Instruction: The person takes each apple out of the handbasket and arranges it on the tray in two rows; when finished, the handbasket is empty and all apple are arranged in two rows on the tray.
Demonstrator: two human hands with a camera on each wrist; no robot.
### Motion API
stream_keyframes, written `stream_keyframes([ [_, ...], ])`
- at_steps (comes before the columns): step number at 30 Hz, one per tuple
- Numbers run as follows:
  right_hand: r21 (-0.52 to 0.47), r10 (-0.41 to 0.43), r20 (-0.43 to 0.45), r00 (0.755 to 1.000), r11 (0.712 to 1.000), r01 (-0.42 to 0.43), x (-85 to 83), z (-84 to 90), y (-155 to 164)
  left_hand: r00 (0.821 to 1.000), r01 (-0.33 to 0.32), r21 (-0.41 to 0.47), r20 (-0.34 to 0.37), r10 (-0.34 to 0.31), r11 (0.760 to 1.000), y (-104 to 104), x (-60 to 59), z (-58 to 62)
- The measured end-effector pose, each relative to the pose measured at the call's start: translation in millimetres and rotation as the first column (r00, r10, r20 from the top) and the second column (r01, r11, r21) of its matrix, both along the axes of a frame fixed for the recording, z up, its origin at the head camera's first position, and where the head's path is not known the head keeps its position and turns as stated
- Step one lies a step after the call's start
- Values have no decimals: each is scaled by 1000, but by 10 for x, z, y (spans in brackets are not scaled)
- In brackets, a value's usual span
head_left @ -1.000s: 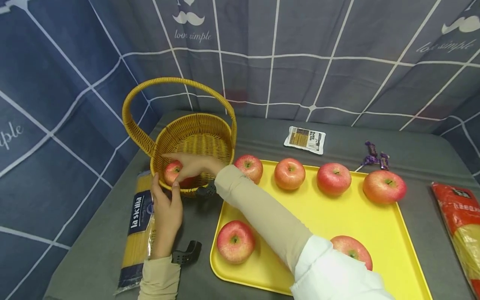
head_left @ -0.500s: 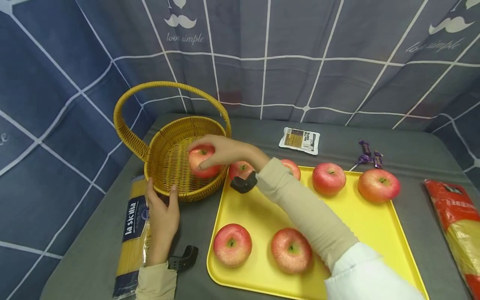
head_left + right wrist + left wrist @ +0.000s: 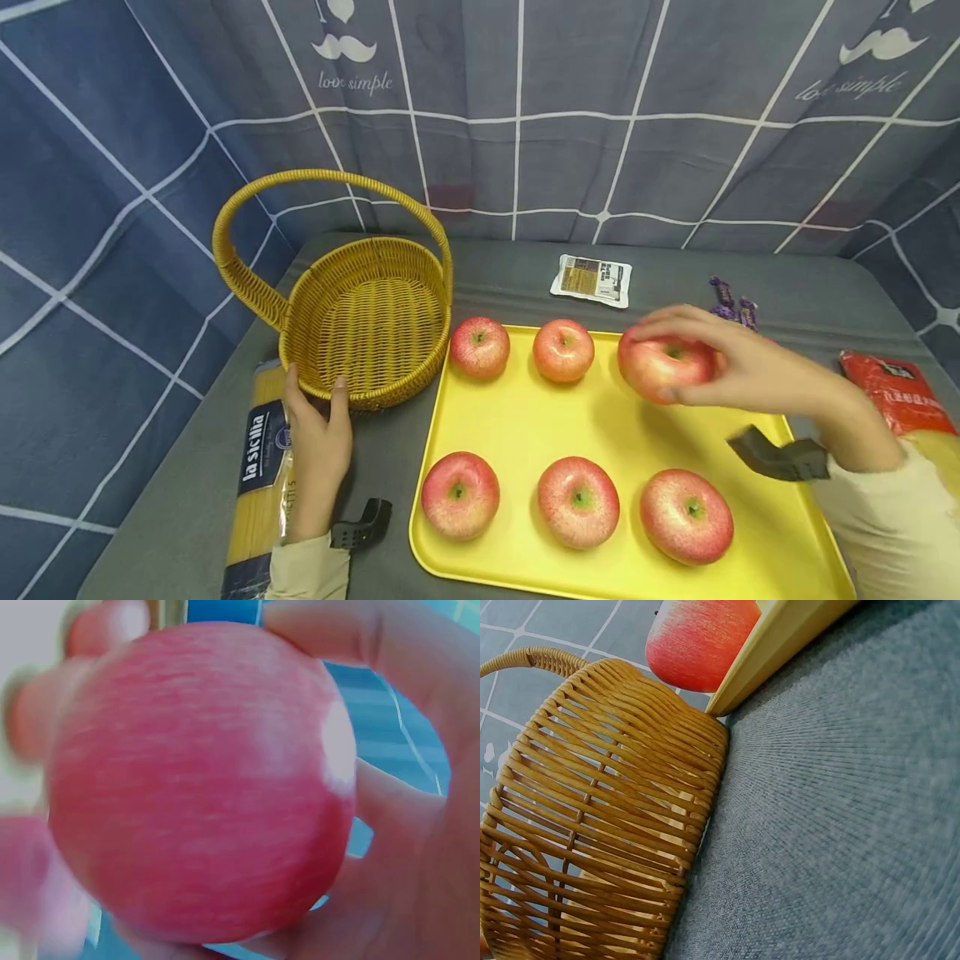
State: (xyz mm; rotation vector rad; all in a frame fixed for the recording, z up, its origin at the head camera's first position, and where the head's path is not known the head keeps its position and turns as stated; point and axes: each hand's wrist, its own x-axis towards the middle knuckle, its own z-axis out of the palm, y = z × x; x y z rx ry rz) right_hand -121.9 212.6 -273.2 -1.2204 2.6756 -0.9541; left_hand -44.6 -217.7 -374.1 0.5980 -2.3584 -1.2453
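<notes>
**Now an apple held over the tray's back row**

Nearest, the left hand (image 3: 318,454) rests straight-fingered against the empty woven yellow wicker basket (image 3: 367,321). Farther back, the right hand (image 3: 738,367) grips a round red apple (image 3: 663,367), stem up, no long axis, above the yellow plastic tray (image 3: 525,417). Next, likely lowering it gently.

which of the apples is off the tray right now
The apple gripped in the right hand, held above the yellow tray at its back right. The other five apples rest on the tray.

"la sicilia" on pasta packet (image 3: 258,467); "love simple" on backdrop cloth (image 3: 355,82)
</notes>
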Motion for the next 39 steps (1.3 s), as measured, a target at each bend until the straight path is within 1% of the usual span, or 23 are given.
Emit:
stream_keyframes([
  [2, -4, -52, -42, 998, 999, 52, 176, -116, 303, 1000, 2, 0, -4, -2, 1000, -4, -2, 3],
  [3, -6, -86, -39, 996, 996, 86, 271, -194, 447, 1000, 3, 0, -5, -3, 1000, -6, -4, 3],
  [6, 10, -207, 6, 978, 978, 207, 552, -485, 816, 1000, 2, -3, 1, -2, 1000, -18, -9, 7],
  [8, -3, -267, 38, 963, 964, 267, 725, -695, 994, 1000, 2, -2, 7, -2, 1000, -23, -10, 9],
  [9, -18, -281, 47, 959, 959, 282, 799, -794, 1061, 1000, 2, 0, 12, -2, 1000, -25, -7, 10],
  [10, -30, -294, 49, 955, 955, 295, 872, -875, 1105, 1000, 3, 3, 15, -3, 1000, -28, -6, 11],
  [12, -74, -291, 41, 956, 953, 293, 993, -1023, 1167, 1000, 1, 12, 19, -1, 1000, -29, -1, 12],
  [15, -65, -339, 28, 940, 938, 340, 1152, -1173, 1200, 1000, 1, 20, 20, -2, 1000, -34, 5, 10],
  [18, 10, -428, 34, 903, 904, 427, 1273, -1268, 1195, 1000, 4, 20, 17, -4, 1000, -34, 0, 10],
  [20, 63, -474, 39, 880, 880, 471, 1329, -1312, 1185, 1000, 5, 15, 16, -6, 1000, -35, -7, 8],
  [23, 130, -517, 55, 854, 852, 507, 1363, -1341, 1169, 1000, 5, 8, 17, -5, 1000, -35, -17, 6],
  [27, 214, -571, 76, 818, 810, 546, 1367, -1311, 1162, 1000, 15, 9, 24, -15, 1000, -27, -16, 28],
  [29, 269, -609, 103, 786, 778, 567, 1370, -1262, 1148, 999, 20, 9, 43, -21, 1000, -12, 2, 62],
  [31, 264, -628, 101, 772, 765, 588, 1374, -1224, 1139, 997, 37, 6, 67, -37, 999, 21, 42, 121],
  [33, 222, -647, 73, 759, 753, 620, 1371, -1163, 1134, 994, 52, -21, 96, -50, 998, 65, 110, 214],
  [34, 190, -665, 51, 745, 739, 647, 1366, -1123, 1126, 992, 63, -43, 113, -58, 997, 86, 153, 281],
  [37, 18, -700, -66, 711, 712, 702, 1321, -970, 1117, 989, 100, -133, 124, -84, 986, 109, 295, 537],
  [38, -13, -729, -107, 676, 681, 732, 1308, -885, 1099, 990, 106, -172, 113, -87, 979, 97, 342, 641],
  [39, -88, -757, -121, 642, 652, 753, 1284, -816, 1080, 991, 110, -210, 96, -92, 971, 77, 385, 751],
])
